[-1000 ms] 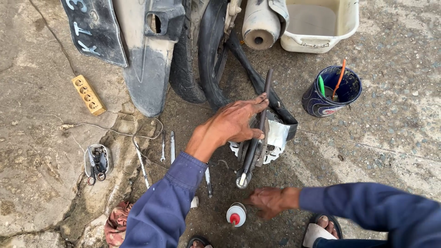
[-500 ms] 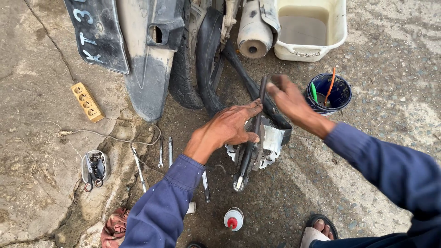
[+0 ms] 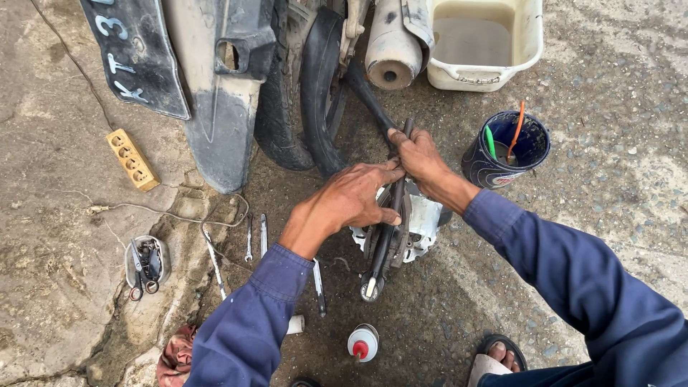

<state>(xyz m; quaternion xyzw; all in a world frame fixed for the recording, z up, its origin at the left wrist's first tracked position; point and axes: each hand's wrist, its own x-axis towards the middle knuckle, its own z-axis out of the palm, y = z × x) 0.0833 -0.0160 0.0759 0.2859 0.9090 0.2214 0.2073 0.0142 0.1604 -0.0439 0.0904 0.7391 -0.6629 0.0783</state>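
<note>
Your right hand (image 3: 419, 159), which a second ago lay low on the ground near the spray can (image 3: 362, 342), has come up and now grips the upper end of the long dark bar (image 3: 387, 222), touching your left hand (image 3: 355, 199).
</note>
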